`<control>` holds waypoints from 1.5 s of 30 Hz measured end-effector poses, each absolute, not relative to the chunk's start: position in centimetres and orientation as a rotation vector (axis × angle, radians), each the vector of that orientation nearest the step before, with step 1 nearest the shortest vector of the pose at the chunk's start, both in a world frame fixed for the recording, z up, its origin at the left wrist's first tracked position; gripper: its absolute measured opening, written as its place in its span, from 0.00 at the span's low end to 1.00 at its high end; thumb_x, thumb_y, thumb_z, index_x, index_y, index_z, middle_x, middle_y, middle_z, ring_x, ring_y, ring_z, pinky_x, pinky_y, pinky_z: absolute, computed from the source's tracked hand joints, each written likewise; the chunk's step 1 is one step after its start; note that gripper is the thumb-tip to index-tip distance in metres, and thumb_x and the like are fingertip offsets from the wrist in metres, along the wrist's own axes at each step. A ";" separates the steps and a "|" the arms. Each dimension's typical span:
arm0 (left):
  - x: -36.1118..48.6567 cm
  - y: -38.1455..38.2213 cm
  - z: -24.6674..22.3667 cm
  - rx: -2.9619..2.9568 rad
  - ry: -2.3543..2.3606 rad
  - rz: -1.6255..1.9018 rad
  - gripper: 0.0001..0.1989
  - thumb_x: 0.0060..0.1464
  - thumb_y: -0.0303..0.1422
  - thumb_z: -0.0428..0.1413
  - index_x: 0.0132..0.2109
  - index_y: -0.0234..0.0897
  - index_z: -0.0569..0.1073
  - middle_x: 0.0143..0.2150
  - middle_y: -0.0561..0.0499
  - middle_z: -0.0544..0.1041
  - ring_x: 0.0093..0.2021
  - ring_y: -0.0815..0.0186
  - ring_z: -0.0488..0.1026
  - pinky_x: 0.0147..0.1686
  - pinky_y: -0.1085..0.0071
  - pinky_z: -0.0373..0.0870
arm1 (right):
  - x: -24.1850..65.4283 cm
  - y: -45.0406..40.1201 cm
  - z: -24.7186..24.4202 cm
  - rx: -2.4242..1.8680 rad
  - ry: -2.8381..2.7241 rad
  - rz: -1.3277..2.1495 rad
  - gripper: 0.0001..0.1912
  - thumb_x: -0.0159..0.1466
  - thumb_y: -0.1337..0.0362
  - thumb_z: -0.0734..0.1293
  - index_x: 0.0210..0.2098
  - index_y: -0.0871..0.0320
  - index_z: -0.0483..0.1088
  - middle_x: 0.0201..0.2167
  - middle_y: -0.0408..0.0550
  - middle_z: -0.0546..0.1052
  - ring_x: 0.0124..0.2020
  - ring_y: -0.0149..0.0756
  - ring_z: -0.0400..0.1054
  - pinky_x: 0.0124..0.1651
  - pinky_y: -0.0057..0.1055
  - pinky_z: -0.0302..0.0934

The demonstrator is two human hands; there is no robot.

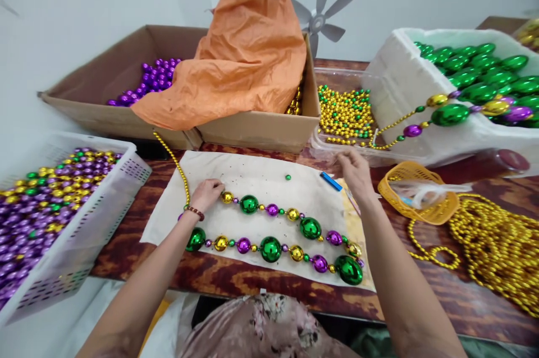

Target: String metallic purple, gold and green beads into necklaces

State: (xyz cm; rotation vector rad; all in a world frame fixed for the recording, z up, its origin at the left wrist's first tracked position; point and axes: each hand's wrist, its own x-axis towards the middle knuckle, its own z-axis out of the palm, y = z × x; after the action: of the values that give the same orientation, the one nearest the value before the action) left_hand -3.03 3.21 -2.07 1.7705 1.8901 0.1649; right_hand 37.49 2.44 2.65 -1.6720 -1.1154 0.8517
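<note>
A strand of green, gold and purple beads [270, 249] lies in a long loop on a white cloth [252, 170]. At its upper left end my left hand [207, 195] has its fingers pressed together beside a gold bead [227, 197]; what they pinch is too small to make out. A gold bead string [172, 157] runs up from behind that wrist. My right hand [353, 171] hovers over the cloth's upper right, fingers bent, near a blue tool [330, 181]; whatever is between its fingertips is unclear. One small green bead [288, 177] sits alone on the cloth.
Purple beads and orange fabric [252, 66] fill a cardboard box [256, 131] behind. At left stands a white basket [105, 178] of beads. A clear tray [337, 150], a foam box [391, 77], a yellow basket [425, 213] and piled gold strings [497, 246] are right.
</note>
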 end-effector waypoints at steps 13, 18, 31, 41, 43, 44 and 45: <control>-3.0 3.7 -1.1 1.836 2.008 -0.164 0.16 0.59 0.40 0.48 0.38 0.41 0.78 0.41 0.44 0.82 0.47 0.49 0.77 0.36 0.64 0.63 | 34.3 -1.0 1.6 -2.440 -2.207 0.618 0.14 0.68 0.71 0.58 0.42 0.67 0.76 0.40 0.65 0.80 0.44 0.49 0.77 0.44 0.36 0.64; -2.6 3.9 -1.6 1.820 2.014 -0.043 0.13 0.57 0.39 0.51 0.34 0.40 0.78 0.40 0.41 0.82 0.45 0.47 0.77 0.38 0.62 0.67 | 31.5 1.9 2.0 -2.393 -2.333 0.438 0.17 0.73 0.63 0.55 0.54 0.59 0.71 0.49 0.59 0.79 0.52 0.48 0.74 0.46 0.35 0.64; -13.6 10.4 3.2 1.385 2.237 1.408 0.13 0.58 0.30 0.51 0.50 0.35 0.70 0.52 0.40 0.75 0.54 0.56 0.73 0.59 0.59 0.68 | 29.8 5.0 -1.9 -2.261 -2.451 0.238 0.17 0.74 0.60 0.55 0.51 0.57 0.72 0.42 0.58 0.81 0.45 0.49 0.78 0.38 0.35 0.65; -14.7 15.7 1.9 1.046 2.266 1.476 0.08 0.52 0.27 0.54 0.41 0.37 0.65 0.47 0.38 0.73 0.56 0.49 0.70 0.61 0.51 0.64 | 29.9 6.6 -2.1 -2.386 -2.270 0.306 0.18 0.74 0.59 0.54 0.52 0.58 0.70 0.44 0.59 0.81 0.44 0.52 0.78 0.40 0.39 0.67; -14.9 15.2 1.7 1.011 2.196 1.479 0.07 0.53 0.29 0.53 0.40 0.38 0.66 0.45 0.42 0.74 0.52 0.53 0.72 0.59 0.54 0.67 | 30.2 6.9 -2.5 -2.374 -2.266 0.325 0.18 0.74 0.59 0.54 0.52 0.58 0.70 0.44 0.58 0.81 0.45 0.51 0.78 0.41 0.38 0.66; -14.9 15.0 1.6 0.994 2.153 1.482 0.07 0.52 0.29 0.53 0.40 0.39 0.66 0.44 0.44 0.75 0.52 0.55 0.73 0.57 0.56 0.68 | 30.3 7.0 -2.6 -2.360 -2.265 0.327 0.17 0.74 0.59 0.54 0.52 0.57 0.71 0.44 0.58 0.81 0.46 0.50 0.77 0.41 0.38 0.66; -14.9 14.8 1.7 0.976 2.103 1.485 0.08 0.51 0.29 0.53 0.40 0.39 0.66 0.43 0.46 0.75 0.51 0.57 0.73 0.56 0.59 0.69 | 30.4 7.1 -2.8 -2.349 -2.261 0.327 0.17 0.74 0.59 0.55 0.52 0.57 0.71 0.44 0.58 0.81 0.46 0.50 0.77 0.41 0.38 0.66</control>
State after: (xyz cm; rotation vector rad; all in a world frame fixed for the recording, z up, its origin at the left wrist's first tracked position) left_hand -14.85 14.76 1.68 0.9757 2.1033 1.4854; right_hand 30.38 7.09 -2.78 -2.3493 -2.2614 0.3270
